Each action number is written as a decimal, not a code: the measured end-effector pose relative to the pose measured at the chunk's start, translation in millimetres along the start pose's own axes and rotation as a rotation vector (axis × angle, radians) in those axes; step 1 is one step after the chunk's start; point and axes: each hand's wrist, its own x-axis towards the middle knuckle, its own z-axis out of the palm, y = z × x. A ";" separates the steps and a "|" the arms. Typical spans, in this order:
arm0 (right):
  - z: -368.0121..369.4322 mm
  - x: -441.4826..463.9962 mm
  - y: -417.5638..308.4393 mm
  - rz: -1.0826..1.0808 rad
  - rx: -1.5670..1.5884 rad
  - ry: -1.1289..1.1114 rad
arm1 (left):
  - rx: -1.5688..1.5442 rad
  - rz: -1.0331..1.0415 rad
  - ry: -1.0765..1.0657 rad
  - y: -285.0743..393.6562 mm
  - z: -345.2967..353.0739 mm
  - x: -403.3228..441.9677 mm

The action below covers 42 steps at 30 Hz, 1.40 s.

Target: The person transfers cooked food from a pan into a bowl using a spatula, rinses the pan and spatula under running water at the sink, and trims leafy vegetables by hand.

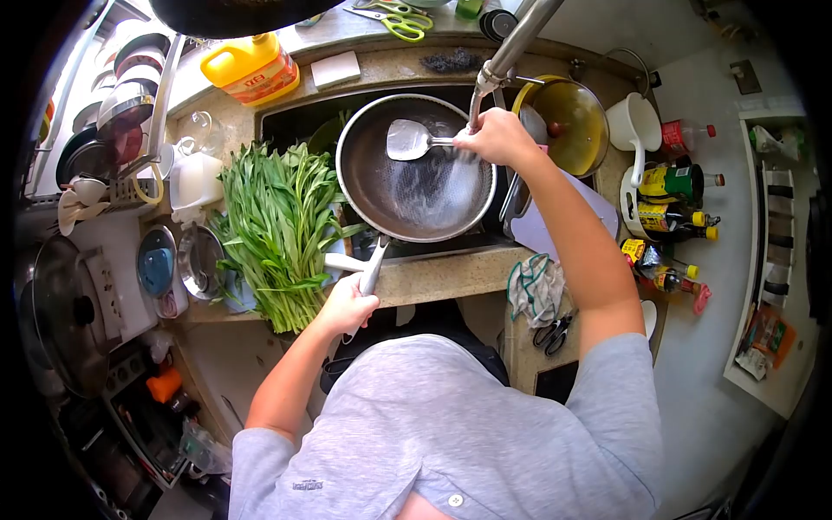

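Clasping wok handle (373,270) in left grip (349,303), wok (433,201) ahead; right grip (501,139) around spatula (440,141), blade (406,139) leftward.

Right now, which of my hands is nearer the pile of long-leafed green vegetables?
Left. Your left hand holds the round dark pan by its handle, close beside the green vegetables. Your right hand, farther off across the pan, holds the silver metal spatula.

One head cam over there, wide view, looking fwd & down from near above the shirt (485,416); pan (425,201) abt mid-view, just past grip of left hand (351,305).
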 end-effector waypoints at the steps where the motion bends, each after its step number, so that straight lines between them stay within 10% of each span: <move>1: 0.6 1.0 2.2 -0.044 -0.145 0.117 | -0.009 -0.002 0.003 1.0 0.7 -1.1; 7: 7.3 3.9 9.5 -0.030 -0.045 0.052 | 0.024 -0.018 0.038 9.2 6.7 -10.1; 11: 2.5 -0.9 64.4 0.006 -0.738 0.106 | 0.017 -0.048 0.020 6.9 6.3 -13.5; 19: -18.0 -0.9 83.9 -0.198 -1.041 0.080 | -0.062 -0.017 -0.027 -0.7 7.6 -13.3; 37: -16.1 -38.1 55.5 -0.424 -1.019 -0.037 | -0.044 -0.036 -0.018 2.4 -4.1 -35.6; 39: -31.5 -69.7 25.7 -0.078 -0.654 -0.216 | -0.050 -0.042 -0.022 1.4 -1.5 -30.7; 42: -53.9 -109.2 8.7 -0.169 -0.691 -0.140 | -0.068 -0.037 -0.048 -3.6 5.3 -19.4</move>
